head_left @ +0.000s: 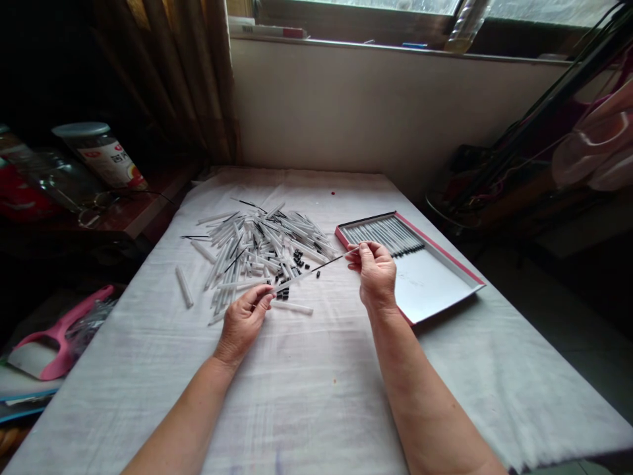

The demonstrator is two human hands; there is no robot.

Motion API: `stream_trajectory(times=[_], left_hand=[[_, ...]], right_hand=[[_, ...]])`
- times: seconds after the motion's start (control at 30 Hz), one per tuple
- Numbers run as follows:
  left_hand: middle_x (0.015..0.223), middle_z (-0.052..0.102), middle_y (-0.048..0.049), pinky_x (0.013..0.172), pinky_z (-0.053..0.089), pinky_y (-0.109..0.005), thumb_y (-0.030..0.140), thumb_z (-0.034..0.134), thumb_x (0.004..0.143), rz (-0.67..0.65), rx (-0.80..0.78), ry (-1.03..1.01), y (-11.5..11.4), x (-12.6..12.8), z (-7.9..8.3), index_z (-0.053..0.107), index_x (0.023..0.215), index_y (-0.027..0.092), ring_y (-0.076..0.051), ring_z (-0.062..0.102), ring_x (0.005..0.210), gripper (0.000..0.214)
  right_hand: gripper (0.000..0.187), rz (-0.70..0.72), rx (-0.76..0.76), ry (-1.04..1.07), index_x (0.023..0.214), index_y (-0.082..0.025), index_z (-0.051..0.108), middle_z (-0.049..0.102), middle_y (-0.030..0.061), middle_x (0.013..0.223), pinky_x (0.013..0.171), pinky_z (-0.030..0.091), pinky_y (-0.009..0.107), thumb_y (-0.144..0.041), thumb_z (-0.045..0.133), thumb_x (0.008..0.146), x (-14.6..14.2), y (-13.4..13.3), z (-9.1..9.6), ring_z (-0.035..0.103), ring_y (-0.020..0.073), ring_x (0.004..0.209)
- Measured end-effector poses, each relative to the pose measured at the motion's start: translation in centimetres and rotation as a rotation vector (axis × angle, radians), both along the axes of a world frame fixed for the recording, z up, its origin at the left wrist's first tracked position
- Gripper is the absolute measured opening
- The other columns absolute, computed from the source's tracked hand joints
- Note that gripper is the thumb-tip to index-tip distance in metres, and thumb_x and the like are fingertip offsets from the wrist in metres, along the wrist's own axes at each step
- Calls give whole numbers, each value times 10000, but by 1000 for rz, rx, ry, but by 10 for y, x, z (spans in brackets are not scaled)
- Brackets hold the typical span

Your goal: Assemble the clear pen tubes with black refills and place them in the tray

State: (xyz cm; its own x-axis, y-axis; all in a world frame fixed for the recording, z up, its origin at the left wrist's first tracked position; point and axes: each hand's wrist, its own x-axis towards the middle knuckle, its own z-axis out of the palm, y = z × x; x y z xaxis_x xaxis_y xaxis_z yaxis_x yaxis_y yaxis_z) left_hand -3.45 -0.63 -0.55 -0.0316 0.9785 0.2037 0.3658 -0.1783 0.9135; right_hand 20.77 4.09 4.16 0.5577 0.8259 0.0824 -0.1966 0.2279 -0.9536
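The left hand [246,323] pinches a tube [293,283], the right hand [376,272] a refill [328,263]; pens [383,234] part-fill the box [435,287], a heap [267,241] remains loose.

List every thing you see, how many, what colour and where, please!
Tablecloth: one, white, centre
Loose tubes: many, whitish, heaped left of centre
Loose rods: several, dark, around those tubes
Small pieces: many, black, lower right of the heap
Tray: one, white inside, red edges, right
Lined tubes: one row, whitish, black ends, in the tray
Jar: one, grey lid, far left
Handle: one, pink, lower left
Curtain: one, brown, back left
Window: one, pale, top
Bottle: one, clear, top right
Dark edges: unclear
Left grip: one, centre, holding a whitish tube
Right grip: one, centre, holding a thin rod
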Motion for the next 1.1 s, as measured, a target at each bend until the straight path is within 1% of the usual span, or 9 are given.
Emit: stream_trajectory(times=[0.2, 0.3, 0.4, 0.53, 0.63, 0.77, 0.83, 0.9, 1.1], left_hand=[[943, 745, -78, 680, 547, -263, 389, 589, 830, 0, 109, 106, 0, 0, 3, 732, 940, 193, -196, 690, 833, 267], [912, 739, -72, 645, 538, -254, 390, 586, 828, 25, 72, 65, 1, -2, 2, 721, 950, 185, -164, 673, 714, 274], [823, 735, -58, 604, 532, -246, 413, 594, 817, 28, -3, -29, 3, -3, 2, 702, 966, 166, -147, 654, 626, 309], [777, 738, -51, 617, 540, -252, 434, 615, 799, 28, -44, -109, 4, -2, 2, 684, 974, 159, -153, 662, 633, 334], [766, 738, -52, 619, 537, -248, 431, 615, 794, 26, -51, -123, 4, -1, 2, 677, 968, 150, -148, 658, 625, 337], [767, 738, -51, 612, 534, -239, 408, 604, 800, 17, -45, -113, 4, -1, 1, 677, 977, 148, -142, 657, 621, 323], [767, 739, -50, 608, 537, -241, 405, 599, 807, 10, -41, -96, 3, -1, 1, 680, 984, 153, -146, 663, 624, 319], [763, 739, -48, 602, 539, -243, 415, 594, 811, 3, -36, -57, 3, -2, 0, 690, 982, 161, -152, 669, 624, 320], [896, 755, -68, 696, 552, -268, 434, 582, 827, 0, 20, 114, -1, -1, -2, 717, 988, 181, -182, 693, 744, 329]], right_hand=[[302, 304, -116, -51, 771, -175, 663, 717, 35, 750, 479, 468, 203, -445, 733, 656, -36, -14, -13, 660, 140, 619], [317, 460, -162, -118, 790, -175, 714, 718, 52, 751, 513, 479, 223, -468, 714, 667, -43, -18, -16, 679, 176, 705], [372, 503, -181, -226, 948, -182, 724, 730, 76, 875, 535, 486, 247, -485, 597, 774, -32, -13, -20, 679, 175, 715], [295, 396, -204, -796, 1049, -208, 715, 717, 57, 924, 683, 507, 291, -280, 538, 825, -8, -1, -26, 655, 163, 731], [323, 450, -234, -1323, 1059, -272, 726, 683, 39, 1097, 784, 485, 272, -169, 551, 808, 0, 2, -27, 642, 172, 867], [262, 537, -278, -1625, 1006, -267, 725, 668, 63, 1122, 759, 478, 268, -223, 494, 890, -2, 4, -23, 629, 200, 934], [236, 515, -289, -1588, 979, -226, 710, 682, 85, 1058, 776, 474, 286, -231, 489, 896, -3, 5, -22, 633, 204, 897], [193, 482, -265, -1411, 946, -193, 694, 696, 85, 971, 788, 471, 296, -223, 522, 863, -2, 4, -23, 633, 197, 857], [291, 499, -179, -405, 969, -166, 689, 682, 21, 746, 540, 448, 243, -351, 571, 778, -8, -12, -34, 573, 119, 576]])
